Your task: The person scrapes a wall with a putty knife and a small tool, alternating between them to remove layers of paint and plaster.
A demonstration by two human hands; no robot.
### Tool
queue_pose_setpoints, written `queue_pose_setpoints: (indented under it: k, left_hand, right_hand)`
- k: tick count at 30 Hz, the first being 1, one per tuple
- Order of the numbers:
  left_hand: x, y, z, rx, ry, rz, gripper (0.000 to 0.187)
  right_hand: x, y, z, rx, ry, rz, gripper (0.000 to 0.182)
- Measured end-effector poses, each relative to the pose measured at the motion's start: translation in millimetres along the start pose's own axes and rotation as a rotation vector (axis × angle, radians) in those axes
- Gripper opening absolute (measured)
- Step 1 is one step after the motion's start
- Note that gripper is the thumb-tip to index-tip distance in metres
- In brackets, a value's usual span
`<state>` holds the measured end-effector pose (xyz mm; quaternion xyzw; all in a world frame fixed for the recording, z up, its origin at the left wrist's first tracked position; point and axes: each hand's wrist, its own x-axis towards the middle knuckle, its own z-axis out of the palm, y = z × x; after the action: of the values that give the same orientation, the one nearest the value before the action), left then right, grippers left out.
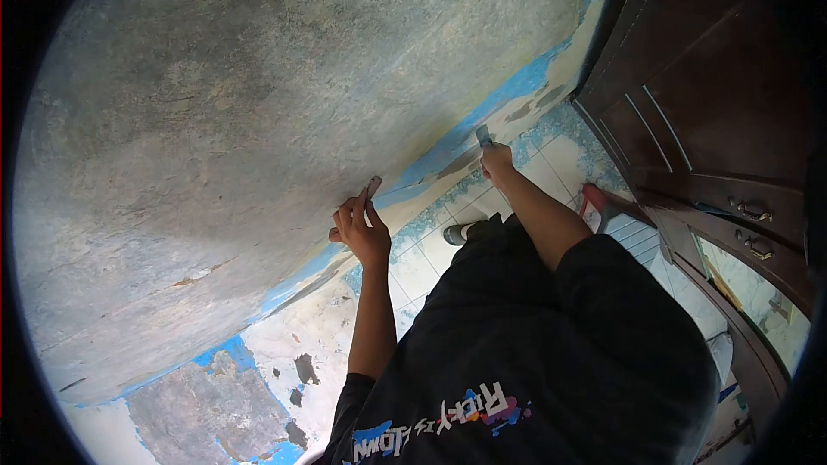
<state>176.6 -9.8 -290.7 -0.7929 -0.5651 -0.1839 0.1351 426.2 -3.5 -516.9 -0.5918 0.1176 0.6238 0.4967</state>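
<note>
My left hand is raised against the scraped grey wall, fingertips at its surface. Between thumb and fingers it pinches a small flat scraper, which points up along the wall. Lower down and to the right, my right hand is closed in a fist around the handle of a putty knife. The metal blade of that knife lies close over the strip of blue paint near the wall's foot; its handle is hidden in the fist.
Blue paint flakes litter the white floor tiles along the wall. A dark wooden cabinet with metal handles stands at the right. A red object is near its base. Peeling white and blue patches mark the adjoining wall at lower left.
</note>
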Motion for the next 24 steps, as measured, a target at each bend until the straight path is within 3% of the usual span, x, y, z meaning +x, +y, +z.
queue_pose_setpoints:
  k: [5,11,17,24]
  left_hand:
    - [0,3,5,-0.027,-0.009,-0.033,0.025]
    - [-1,3,4,-0.007,-0.015,-0.027,0.025]
    - [-5,5,15,-0.074,-0.010,-0.024,0.024]
    - [3,20,6,-0.070,-0.024,-0.007,0.026]
  right_hand:
    - [14,-9,-7,-0.087,0.030,0.012,0.025]
    - [-8,-2,-18,0.013,-0.128,-0.076,0.023]
    - [-1,-6,-29,-0.142,-0.072,-0.097,0.021]
    - [6,-17,-18,-0.077,-0.044,0.020,0.024]
